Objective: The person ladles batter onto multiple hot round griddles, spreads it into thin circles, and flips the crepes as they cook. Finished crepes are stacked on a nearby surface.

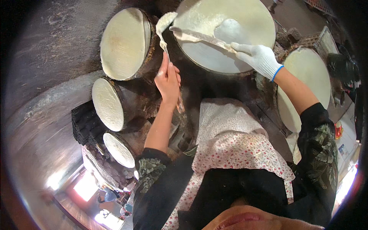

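My bare left hand [168,83] is closed round the handle of a ladle [165,25] whose head is coated in pale batter. That head is held just off the left rim of a large round griddle [214,57]. In my right hand [260,59], which wears a white knitted glove with a blue cuff, is a long flat scraper [201,37] smeared with batter. The blade reaches leftward across the griddle, its tip near the ladle. Pale batter [199,17] covers much of the griddle's far part, with a whiter round patch beside the scraper. The griddle's near part looks barer and greyish.
Several more round griddles hold pale sheets: a large one [124,44] at far left, smaller ones [107,104] below it, and another [304,84] at right. Black stacked pieces [89,124] lie at left. People [111,194] appear in the distance at lower left.
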Demonstrator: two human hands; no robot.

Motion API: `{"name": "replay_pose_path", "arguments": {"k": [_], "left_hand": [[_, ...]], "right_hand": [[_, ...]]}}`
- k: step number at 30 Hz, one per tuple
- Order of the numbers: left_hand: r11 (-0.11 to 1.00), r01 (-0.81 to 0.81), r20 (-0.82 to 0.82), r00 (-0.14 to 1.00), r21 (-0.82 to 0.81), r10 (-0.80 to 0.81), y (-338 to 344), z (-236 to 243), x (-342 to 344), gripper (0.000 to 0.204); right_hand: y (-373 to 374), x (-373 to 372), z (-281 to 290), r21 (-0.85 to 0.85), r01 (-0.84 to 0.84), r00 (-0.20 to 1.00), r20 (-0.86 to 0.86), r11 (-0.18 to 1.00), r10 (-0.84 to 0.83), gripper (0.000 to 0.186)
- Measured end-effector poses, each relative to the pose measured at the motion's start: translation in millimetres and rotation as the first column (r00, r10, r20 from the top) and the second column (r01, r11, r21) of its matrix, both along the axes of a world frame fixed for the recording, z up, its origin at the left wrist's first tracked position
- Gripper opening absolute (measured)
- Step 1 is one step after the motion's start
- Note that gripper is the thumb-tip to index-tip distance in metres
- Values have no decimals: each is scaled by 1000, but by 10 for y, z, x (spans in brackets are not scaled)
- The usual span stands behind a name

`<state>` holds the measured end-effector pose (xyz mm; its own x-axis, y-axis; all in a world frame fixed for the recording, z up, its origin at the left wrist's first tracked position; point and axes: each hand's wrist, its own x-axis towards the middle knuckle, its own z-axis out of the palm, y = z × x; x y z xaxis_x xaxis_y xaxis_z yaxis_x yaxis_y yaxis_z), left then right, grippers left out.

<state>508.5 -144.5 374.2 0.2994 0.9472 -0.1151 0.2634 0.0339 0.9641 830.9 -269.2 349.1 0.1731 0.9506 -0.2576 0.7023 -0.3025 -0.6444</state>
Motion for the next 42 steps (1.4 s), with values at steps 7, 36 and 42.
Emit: {"name": "replay_pose_path", "arguments": {"k": [7, 36, 42], "left_hand": [[994, -44, -51, 998, -98, 39, -216, -83, 89, 46], [860, 308, 260, 864, 406, -432, 492, 1269, -1544, 57], [912, 308, 264, 888, 270, -378, 578, 1097, -2073, 55]], "right_hand": [[-655, 79, -91, 197, 495, 864, -213, 846, -456, 43], [1400, -3094, -260, 115, 720, 586, -630, 685, -510, 64], [1591, -3125, -241, -23, 880, 430, -388, 475, -816, 63]]}}
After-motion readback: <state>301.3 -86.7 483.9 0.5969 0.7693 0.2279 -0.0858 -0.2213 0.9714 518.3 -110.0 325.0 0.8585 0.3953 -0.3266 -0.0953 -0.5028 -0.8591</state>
